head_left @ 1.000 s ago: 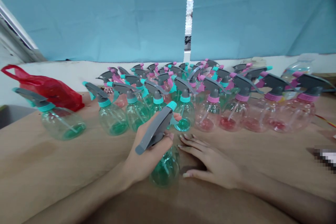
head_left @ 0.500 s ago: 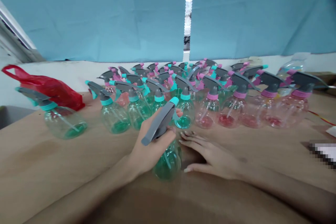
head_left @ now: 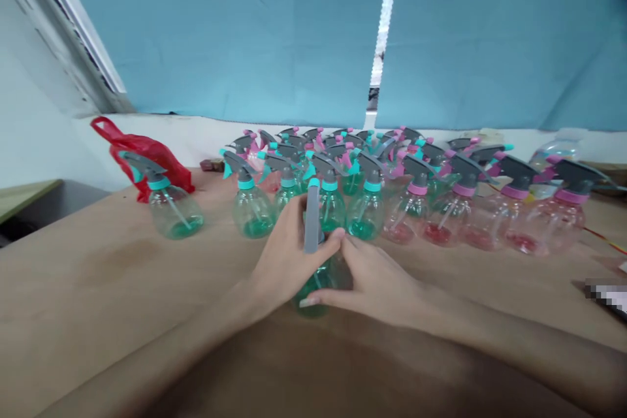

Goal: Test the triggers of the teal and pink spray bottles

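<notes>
A clear green spray bottle (head_left: pixel 313 300) with a grey trigger head and turquoise nozzle stands upright on the table in front of me. My left hand (head_left: pixel 289 248) is wrapped round its head and neck, the nozzle pointing away from me. Around the right side of the bottle's body curls my right hand (head_left: pixel 377 274), thumb across the near face and fingers mostly hidden behind. Both hands meet near the neck. Just beyond them is a row of similar bottles, among them a green spray bottle (head_left: pixel 363 219) and a pink spray bottle (head_left: pixel 400 222).
Several more green and pink spray bottles crowd the back of the wooden table (head_left: pixel 98 313). One green bottle (head_left: pixel 176 215) stands apart at left, before a red plastic bag (head_left: pixel 161 160). A blurred, pixelated flat object (head_left: pixel 607 294) lies at the right edge. Blue cloth covers the wall behind.
My right hand has moved from lying flat on the table to gripping the bottle's body. The bottle's head has turned to point straight away. My view has shifted left.
</notes>
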`<act>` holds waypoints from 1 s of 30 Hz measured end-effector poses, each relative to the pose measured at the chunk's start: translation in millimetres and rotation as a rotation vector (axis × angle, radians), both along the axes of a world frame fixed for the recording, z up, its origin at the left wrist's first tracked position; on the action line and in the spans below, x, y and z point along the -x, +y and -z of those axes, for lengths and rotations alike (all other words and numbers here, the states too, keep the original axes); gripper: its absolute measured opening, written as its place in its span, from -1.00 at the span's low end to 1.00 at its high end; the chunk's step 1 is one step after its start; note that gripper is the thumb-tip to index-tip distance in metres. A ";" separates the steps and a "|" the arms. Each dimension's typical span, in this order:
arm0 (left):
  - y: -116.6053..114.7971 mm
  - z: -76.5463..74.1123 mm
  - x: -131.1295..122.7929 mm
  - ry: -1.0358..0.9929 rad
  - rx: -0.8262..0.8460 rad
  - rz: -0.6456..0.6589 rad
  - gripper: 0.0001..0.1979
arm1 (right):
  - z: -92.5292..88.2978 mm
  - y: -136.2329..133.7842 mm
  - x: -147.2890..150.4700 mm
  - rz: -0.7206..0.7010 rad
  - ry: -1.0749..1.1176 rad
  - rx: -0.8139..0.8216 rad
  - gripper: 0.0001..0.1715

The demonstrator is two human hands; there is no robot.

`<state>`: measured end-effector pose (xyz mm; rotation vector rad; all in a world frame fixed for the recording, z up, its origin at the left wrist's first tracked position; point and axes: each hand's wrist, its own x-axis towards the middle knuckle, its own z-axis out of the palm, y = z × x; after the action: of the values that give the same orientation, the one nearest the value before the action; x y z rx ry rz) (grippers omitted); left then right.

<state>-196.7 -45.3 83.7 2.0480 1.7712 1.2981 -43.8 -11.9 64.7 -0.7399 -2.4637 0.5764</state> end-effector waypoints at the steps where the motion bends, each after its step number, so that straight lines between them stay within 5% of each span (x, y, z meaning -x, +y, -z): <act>1: -4.9 -0.1 5.1 0.019 -0.007 -0.039 -0.59 | -0.1 -3.0 7.7 0.000 0.002 -0.010 -0.29; 13: -56.5 17.4 89.8 0.077 -0.155 -0.320 -0.44 | 1.3 -43.1 104.3 -0.028 0.036 -0.141 -0.32; 20: -89.3 16.1 133.2 0.046 -0.084 -0.331 -0.24 | -2.0 -41.3 149.1 -0.081 0.070 -0.124 -0.43; 30: -113.3 66.8 194.6 0.049 0.138 -0.432 -0.47 | -8.5 -2.3 208.6 0.078 0.038 -0.143 -0.22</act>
<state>-391.3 -158.6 16.9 1.6964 2.3458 1.1818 -252.4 -14.2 73.2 -0.7562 -2.4007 0.3771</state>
